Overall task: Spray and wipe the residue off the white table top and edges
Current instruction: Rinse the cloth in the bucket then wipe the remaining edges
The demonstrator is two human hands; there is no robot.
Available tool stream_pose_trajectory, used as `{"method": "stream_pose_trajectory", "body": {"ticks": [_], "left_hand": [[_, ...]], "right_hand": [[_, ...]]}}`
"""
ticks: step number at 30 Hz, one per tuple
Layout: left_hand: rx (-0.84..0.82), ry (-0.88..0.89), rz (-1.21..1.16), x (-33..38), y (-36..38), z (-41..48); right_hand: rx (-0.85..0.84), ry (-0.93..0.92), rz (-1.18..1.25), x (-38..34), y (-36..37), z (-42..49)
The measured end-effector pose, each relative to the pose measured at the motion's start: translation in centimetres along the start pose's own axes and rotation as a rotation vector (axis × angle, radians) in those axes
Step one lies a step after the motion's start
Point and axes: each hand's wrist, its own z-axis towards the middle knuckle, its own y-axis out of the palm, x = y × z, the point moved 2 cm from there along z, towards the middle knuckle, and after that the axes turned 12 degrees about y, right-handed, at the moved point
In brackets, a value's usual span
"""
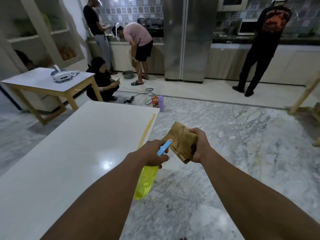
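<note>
Cloth of brown fabric, folded and stained (pixel 180 141), sits bunched in the right hand (pixel 199 146), whose fingers and thumb curl round its right end. The free end of the cloth points up and to the left. Just left of it, the left hand (pixel 152 153) grips the neck of a spray bottle with a translucent yellow body and a blue trigger head (pixel 146 182). The pink-tipped nozzle aims at the cloth and almost touches it, while the yellow body hangs down toward the near side. Both hands are over the grey marble floor (pixel 242 153), just beside the right edge of the long white table top (pixel 69 153), which stretches away to the left. A yellowish strip (pixel 147 130) runs along that right edge from the far corner down to the left hand. At far left stands a small wooden-legged table (pixel 43 82) bearing a white headset (pixel 60 75). A purple cup (pixel 161 103) rests on the floor past the table's far corner.
</note>
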Motion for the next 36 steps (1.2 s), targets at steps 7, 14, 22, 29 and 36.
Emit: {"method": "stream_pose_trajectory", "body": {"ticks": [7, 14, 22, 29, 36], "left_hand": [[0.006, -0.071, -0.037, -4.2, -2.7, 10.1], [-0.01, -0.11, -0.077, -9.0, -3.6, 16.7], [0.023, -0.154, -0.051, -15.7, -8.5, 22.1], [0.243, -0.254, -0.184, -22.2, -12.2, 25.2], [0.387, -0.336, -0.155, -27.5, -14.0, 30.3]], "right_hand": [[-0.028, 0.072, -0.039, -8.5, 1.0, 9.9], [-0.018, 0.177, -0.076, -11.9, 2.7, 18.5], [0.084, 0.19, -0.024, -14.9, 5.3, 27.0], [0.369, 0.145, -0.268, -19.4, 9.1, 37.6], [0.521, -0.129, -0.785, -23.0, 12.8, 50.5]]}}
